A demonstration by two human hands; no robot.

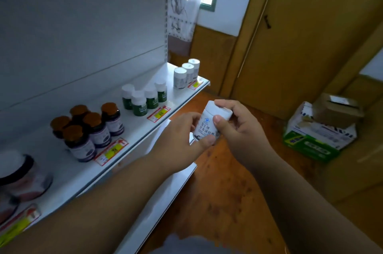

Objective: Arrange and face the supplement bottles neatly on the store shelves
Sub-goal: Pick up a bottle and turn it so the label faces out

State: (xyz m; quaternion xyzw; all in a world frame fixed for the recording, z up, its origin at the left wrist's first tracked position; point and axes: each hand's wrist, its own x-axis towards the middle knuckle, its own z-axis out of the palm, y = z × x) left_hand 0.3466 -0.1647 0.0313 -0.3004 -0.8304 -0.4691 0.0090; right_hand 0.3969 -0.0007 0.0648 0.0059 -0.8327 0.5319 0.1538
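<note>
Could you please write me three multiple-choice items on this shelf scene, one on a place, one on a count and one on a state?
1. Where do the three white bottles with grey labels stand?
A. at the far right end of the shelf
B. beside the brown-capped bottles
C. on the floor

2. How many green-labelled bottles are on the shelf?
A. two
B. four
C. six

3. How is the white bottle in front of the shelf held?
A. by the left hand alone
B. by both hands
C. it lies on the cardboard box

Answers:
1. A: they form a row at the shelf's far right end, past the green-labelled group.
2. B: four white-capped ones stand together.
3. B: the left hand grips its lower part and the right hand pinches its cap end.
</note>
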